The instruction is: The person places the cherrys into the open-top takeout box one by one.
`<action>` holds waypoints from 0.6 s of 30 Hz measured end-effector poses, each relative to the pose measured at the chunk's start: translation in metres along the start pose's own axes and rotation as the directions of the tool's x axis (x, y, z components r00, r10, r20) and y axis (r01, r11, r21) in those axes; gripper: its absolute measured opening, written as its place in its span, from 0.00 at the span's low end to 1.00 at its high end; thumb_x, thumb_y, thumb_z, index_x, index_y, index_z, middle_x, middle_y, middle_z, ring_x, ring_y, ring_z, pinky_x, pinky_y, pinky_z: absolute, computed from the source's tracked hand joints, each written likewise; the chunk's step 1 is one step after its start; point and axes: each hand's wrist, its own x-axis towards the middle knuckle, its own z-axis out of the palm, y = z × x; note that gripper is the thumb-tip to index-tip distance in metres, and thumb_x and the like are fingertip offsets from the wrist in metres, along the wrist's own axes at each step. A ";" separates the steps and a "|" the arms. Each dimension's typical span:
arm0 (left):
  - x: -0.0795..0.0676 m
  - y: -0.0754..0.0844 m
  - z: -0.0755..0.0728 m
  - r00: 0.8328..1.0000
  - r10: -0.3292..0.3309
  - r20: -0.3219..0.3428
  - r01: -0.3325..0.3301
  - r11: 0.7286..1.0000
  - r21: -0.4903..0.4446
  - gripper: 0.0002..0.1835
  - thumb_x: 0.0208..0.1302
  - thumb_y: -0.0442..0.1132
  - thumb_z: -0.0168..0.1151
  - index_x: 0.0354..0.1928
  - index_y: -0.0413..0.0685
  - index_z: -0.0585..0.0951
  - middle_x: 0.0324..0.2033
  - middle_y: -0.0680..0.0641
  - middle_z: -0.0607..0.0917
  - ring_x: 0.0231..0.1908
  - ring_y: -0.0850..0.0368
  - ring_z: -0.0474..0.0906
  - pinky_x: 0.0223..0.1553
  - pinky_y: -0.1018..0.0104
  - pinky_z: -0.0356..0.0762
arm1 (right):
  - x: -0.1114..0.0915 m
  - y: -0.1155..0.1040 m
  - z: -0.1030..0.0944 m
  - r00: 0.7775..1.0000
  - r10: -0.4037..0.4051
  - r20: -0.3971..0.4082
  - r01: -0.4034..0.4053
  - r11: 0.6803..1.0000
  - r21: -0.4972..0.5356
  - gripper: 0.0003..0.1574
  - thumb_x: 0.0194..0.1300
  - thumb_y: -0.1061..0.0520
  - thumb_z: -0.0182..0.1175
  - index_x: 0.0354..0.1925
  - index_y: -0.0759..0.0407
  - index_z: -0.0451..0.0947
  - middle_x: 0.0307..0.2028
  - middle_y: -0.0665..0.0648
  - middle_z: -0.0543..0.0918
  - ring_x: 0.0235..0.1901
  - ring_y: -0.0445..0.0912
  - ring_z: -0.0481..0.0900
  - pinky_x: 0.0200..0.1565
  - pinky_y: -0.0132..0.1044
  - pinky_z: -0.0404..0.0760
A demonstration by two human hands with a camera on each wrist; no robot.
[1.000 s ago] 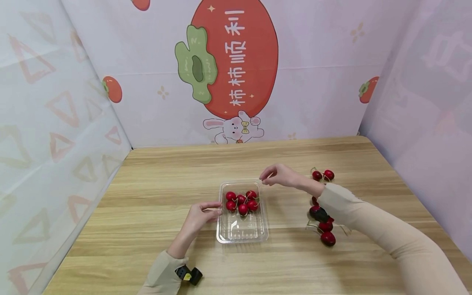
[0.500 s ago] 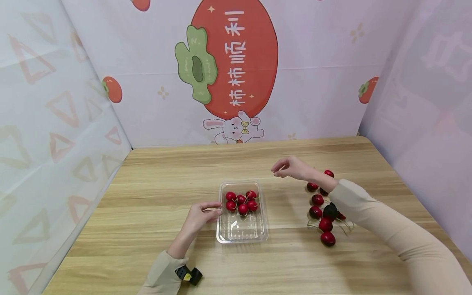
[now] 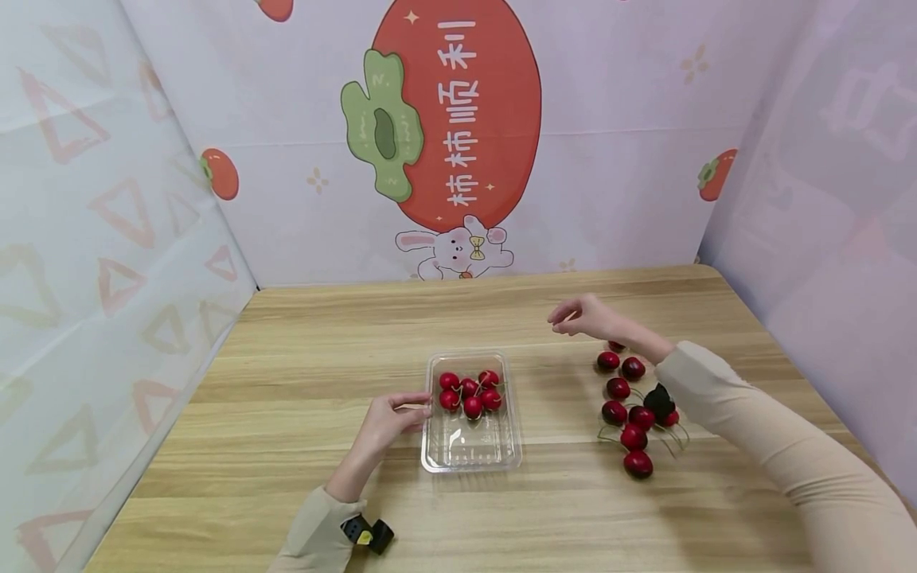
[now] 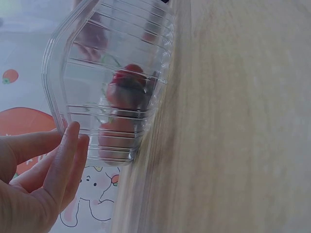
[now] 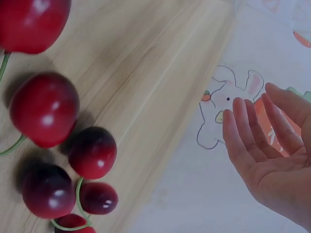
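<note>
A clear plastic box [image 3: 469, 446] stands mid-table with several red cherries [image 3: 472, 407] in its far half. My left hand [image 3: 385, 422] holds the box's left rim; in the left wrist view, its fingertips [image 4: 73, 128] lie against the ribbed side wall. To the right of the box, my right hand [image 3: 586, 317] hovers over the table, fingers loosely bent and nothing between them. Below and right of that hand lies a loose group of dark red cherries [image 3: 637, 464], some with green stems. The right wrist view shows these cherries [image 5: 44, 109] beside the relaxed hand [image 5: 272, 155].
The wood-grain table [image 3: 301, 342] meets a printed cloth backdrop [image 3: 609, 95] with a big persimmon and a rabbit. Cloth walls rise at left and right. A black wrist camera [image 3: 659, 402] on the right wrist overlaps part of the cherry group.
My right hand has moved rightward from the box's far right corner, back toward the loose cherries, uncovering more of them. The left hand and the box have stayed put.
</note>
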 end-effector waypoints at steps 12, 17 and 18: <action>-0.001 0.002 0.000 1.000 -0.003 -0.002 0.003 1.000 -0.003 0.16 0.50 0.25 0.61 0.44 0.29 0.77 0.40 0.34 0.80 0.34 0.55 0.80 0.39 0.55 0.80 | -0.004 0.021 -0.016 0.999 0.014 -0.043 -0.018 0.995 -0.102 0.11 0.58 0.66 0.55 0.38 0.75 0.75 0.35 0.69 0.80 0.29 0.47 0.78 0.29 0.35 0.80; -0.001 0.001 0.000 1.000 0.005 0.005 -0.005 1.000 -0.004 0.16 0.50 0.25 0.61 0.44 0.29 0.77 0.40 0.34 0.80 0.34 0.55 0.80 0.39 0.56 0.80 | -0.005 0.031 -0.022 0.998 0.022 -0.059 -0.030 0.991 -0.131 0.11 0.58 0.67 0.55 0.38 0.76 0.74 0.34 0.69 0.79 0.31 0.55 0.77 0.29 0.38 0.80; -0.001 0.000 -0.001 1.000 0.005 0.006 -0.005 1.000 -0.004 0.16 0.50 0.25 0.61 0.44 0.29 0.77 0.40 0.34 0.80 0.34 0.55 0.80 0.39 0.56 0.80 | -0.006 0.034 -0.023 0.998 0.023 -0.063 -0.031 0.990 -0.139 0.11 0.58 0.67 0.55 0.38 0.76 0.74 0.34 0.70 0.79 0.31 0.57 0.77 0.30 0.41 0.80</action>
